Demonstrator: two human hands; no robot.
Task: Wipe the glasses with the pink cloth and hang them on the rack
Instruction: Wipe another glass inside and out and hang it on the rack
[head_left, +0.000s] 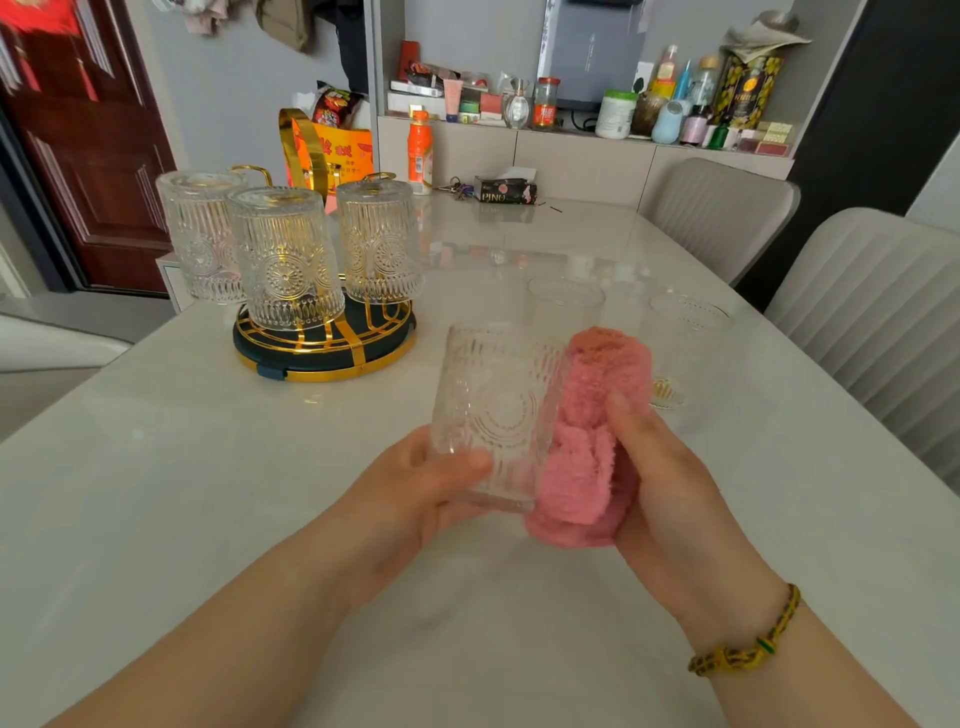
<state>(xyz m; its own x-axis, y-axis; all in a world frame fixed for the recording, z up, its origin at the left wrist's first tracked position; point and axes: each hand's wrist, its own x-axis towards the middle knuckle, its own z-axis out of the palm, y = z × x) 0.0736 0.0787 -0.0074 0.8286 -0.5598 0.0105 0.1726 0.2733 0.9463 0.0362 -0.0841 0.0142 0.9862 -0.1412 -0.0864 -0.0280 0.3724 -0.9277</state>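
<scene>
My left hand (415, 488) grips an embossed clear glass (493, 405) near its base, holding it above the table with the rim tilted away from me. My right hand (660, 478) holds the pink cloth (587, 431) and presses it against the glass's right side. On the left stands a gold wire rack (322, 348) with a dark round base, and three glasses (285, 254) hang upside down on it. Two more glasses stand upright on the table behind the cloth, one in the middle (566, 306) and one to the right (685, 332).
The white marble table (208, 467) stretches ahead. At its far end lie a tissue box (506, 189), keys and an orange bottle (420, 150). Two grey chairs (857, 312) stand along the right side. A cluttered shelf fills the back wall.
</scene>
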